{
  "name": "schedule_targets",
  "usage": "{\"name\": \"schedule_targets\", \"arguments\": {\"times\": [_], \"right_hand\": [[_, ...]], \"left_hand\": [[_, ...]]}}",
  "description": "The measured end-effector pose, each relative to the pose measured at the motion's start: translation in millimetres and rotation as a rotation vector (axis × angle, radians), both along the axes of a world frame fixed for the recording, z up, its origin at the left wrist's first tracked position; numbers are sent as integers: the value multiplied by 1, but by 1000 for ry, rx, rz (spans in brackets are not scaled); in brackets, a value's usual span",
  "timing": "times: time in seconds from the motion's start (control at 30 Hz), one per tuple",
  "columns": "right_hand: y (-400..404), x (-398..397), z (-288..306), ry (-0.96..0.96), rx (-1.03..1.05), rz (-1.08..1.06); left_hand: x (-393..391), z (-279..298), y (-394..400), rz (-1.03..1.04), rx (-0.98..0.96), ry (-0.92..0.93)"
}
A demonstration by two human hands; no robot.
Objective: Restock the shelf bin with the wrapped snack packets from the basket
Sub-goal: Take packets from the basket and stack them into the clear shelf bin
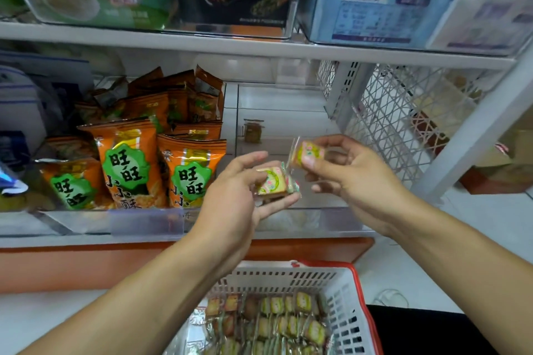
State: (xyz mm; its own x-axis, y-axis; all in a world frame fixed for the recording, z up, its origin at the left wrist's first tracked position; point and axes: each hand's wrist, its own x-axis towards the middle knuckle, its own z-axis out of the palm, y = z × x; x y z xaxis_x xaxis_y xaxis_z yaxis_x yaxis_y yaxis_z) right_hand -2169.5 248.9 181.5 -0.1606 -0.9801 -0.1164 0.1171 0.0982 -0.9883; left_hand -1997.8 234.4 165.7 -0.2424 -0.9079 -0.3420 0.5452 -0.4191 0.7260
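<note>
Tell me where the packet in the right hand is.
Head view, right of centre: the right hand pinches the packet above the clear bin, beside the left hand's packets.

Two bare forearms reach into view from the lower corners, with no sleeve, cuff, watch, strap or glove showing on either one up to the frame's edge. The left hand (230, 196) and the right hand (354, 179) carry no ring or band that can be made out, and the nails that show, such as the right thumb's, are short and plain. At the bottom right, beneath the right forearm, lies a patch of black cloth, which may be the person's clothing, though this cannot be told for sure.
</note>
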Motion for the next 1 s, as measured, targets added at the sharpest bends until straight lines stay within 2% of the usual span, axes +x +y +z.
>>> {"name": "schedule_targets", "arguments": {"times": [0.1, 0.33, 0.47, 0.57, 0.83, 1.0], "right_hand": [[-1, -8, 2, -46, 7, 6], [5, -7, -7, -144, 137, 186], [10, -3, -14, -114, 182, 269], [16, 1, -19, -45, 213, 291], [20, 7, -20, -202, 187, 305], [15, -1, -12, -230, 144, 162]], "left_hand": [[0, -4, -2, -22, -56, -44], [1, -13, 3, 19, -249, -173], [0, -17, 4, 60, -314, -255], [-1, -17, 3, 44, -288, -235], [-1, -18, 4, -14, -347, -343], [5, -16, -2, 24, -315, -309]]}}
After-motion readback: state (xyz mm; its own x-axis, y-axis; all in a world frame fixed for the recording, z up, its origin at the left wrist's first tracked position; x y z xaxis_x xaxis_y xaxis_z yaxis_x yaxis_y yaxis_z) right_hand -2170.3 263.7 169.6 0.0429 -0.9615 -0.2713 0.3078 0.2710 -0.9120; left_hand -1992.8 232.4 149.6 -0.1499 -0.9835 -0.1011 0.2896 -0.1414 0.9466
